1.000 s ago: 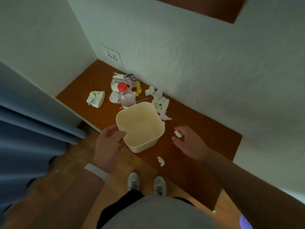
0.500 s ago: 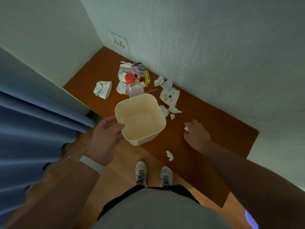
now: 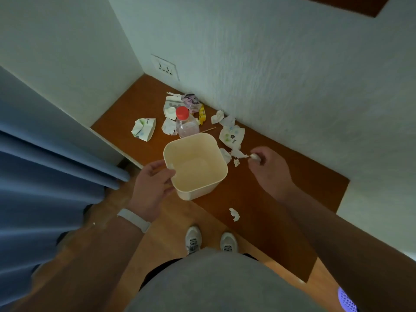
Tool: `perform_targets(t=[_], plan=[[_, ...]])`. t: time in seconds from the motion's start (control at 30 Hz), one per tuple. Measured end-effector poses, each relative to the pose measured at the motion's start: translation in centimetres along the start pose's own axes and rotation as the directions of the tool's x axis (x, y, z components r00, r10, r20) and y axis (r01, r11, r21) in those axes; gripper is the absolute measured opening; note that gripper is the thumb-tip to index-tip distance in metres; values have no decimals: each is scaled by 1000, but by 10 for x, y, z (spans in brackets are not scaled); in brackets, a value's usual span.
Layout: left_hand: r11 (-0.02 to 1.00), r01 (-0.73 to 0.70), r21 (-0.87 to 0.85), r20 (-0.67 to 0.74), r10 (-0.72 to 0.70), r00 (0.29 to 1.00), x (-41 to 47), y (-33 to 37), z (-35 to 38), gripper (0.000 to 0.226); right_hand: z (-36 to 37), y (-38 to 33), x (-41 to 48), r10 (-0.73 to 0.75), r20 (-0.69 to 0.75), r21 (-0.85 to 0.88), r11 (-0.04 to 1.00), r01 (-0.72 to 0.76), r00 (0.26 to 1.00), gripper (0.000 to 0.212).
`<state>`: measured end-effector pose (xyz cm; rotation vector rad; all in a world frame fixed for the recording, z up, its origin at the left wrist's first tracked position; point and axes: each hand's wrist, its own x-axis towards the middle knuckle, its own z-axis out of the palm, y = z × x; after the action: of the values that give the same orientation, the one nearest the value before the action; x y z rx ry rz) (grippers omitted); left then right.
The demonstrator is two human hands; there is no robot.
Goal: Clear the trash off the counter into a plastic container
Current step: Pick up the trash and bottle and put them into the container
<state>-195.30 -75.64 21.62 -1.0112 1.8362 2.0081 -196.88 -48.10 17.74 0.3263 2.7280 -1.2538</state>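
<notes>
You have a blue curtain on your left, a wall socket above the desk's far corner, what looks like wood floor, and white sneakers below.

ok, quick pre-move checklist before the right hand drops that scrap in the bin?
1. Right hand grip on the paper scrap: ok, pinched at the fingertips.
2. Plastic container steadied: ok, left hand holds its near wall.
3. Container mouth open and unobstructed: ok, the inside looks empty.
4. Container footing: not ok, its near corner hangs over the counter edge.
5. Path from scrap to container: ok, only small paper bits lie between.
6. Bottle clear of the drop: ok, it stands upright behind the container; contact with it cannot tell.
</notes>
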Motion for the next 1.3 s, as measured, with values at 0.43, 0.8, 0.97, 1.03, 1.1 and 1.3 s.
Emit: perform_targets(t=[0.43,0.8,0.97,1.03,1.1,1.3], plan=[[998,2,64,85,-8,996,-1,5,16,33,5,-69,-28,-273,199,-214,925,314,941,36],[996,17,85,56,-22,998,9,1,-2,33,8,-12,-38,-173,306,-321,907,273,936,45],[997,18,71,13,-19,1000,8,-1,-14,36,32,23,-47,-53,581,-380,865,328,812,62],[998,13,68,6,-14,1000,7,-1,-17,34,45,33,-49,-45,629,-383,851,359,776,63],[997,11,75,8,-12,1000,5,-1,-18,34,56,39,-49,-53,658,-386,833,397,751,58],[997,8,75,-32,-6,999,-1,-2,-19,26,75,47,-47,-29,637,-398,843,361,770,33]])
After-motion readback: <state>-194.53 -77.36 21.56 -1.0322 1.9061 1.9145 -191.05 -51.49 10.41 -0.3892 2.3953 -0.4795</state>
